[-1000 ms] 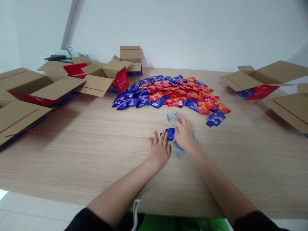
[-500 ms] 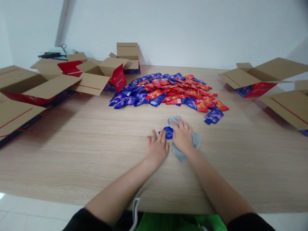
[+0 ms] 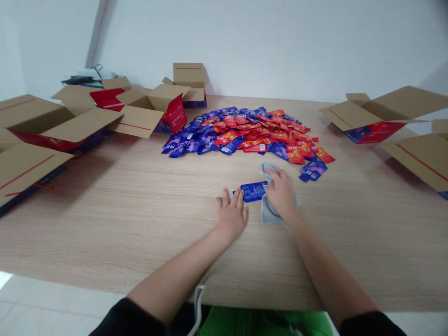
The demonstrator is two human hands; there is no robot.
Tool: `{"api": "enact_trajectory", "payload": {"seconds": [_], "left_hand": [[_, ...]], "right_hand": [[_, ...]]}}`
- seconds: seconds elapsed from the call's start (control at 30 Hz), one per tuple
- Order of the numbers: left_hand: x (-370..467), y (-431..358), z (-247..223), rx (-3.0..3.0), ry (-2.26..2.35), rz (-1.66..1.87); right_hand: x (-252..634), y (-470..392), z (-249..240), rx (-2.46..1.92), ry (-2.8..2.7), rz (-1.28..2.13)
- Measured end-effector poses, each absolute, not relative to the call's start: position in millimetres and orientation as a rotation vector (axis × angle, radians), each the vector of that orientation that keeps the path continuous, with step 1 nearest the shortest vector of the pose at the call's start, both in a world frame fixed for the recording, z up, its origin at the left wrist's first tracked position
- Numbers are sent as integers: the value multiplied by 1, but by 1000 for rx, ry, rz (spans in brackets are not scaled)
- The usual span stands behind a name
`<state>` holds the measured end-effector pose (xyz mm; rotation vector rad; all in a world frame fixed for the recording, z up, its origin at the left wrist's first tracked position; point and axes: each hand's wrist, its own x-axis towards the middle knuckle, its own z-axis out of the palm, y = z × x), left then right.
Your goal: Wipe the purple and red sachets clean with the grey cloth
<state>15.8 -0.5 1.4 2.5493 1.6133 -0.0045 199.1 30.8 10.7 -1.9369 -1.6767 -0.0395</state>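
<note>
Packet: in the head view, the flat blue foil packet with white print [image 3: 254, 192] lies on the pale wood-grain table [image 3: 140, 210], between the two hands.
Left hand [image 3: 231, 215]: open at the packet's 8 o'clock, palm down, fingers spread, with fingertips on its left end.
Right hand [image 3: 280, 192]: at 3 o'clock, palm down over the packet's right end, fingers bent over the cloth; whether they grip it or only press cannot be told.
Cloth: crumpled grey-blue fabric cloth [image 3: 271, 213], showing above and below the right hand and touching the packet.
Pile: heaped blue and red-orange foil packets [image 3: 241, 133] at 12 o'clock, well apart from the hands.
Loose packet: blue-purple foil packet [image 3: 314, 169] between 2 and 3 o'clock, at the pile's near edge.
Boxes: open brown cardboard boxes with red and blue printed sides, several [image 3: 84, 127] between 9 and 11 o'clock, two more [image 3: 380, 133] between 2 and 3.
</note>
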Motion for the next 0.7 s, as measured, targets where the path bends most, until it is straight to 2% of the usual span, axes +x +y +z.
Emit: {"api": "enact_trajectory", "payload": {"seconds": [0.13,0.3,0.7], "left_hand": [[16,1,4,2531,1587,-58],[17,4,13,2500,1536,-181],[17,1,6,2570,1610,-67]], "right_hand": [[154,33,18,-1656,-1974,86],[123,31,9,-1691,-2207,144],[190,25,-4,-1987,-1992,-103]]}}
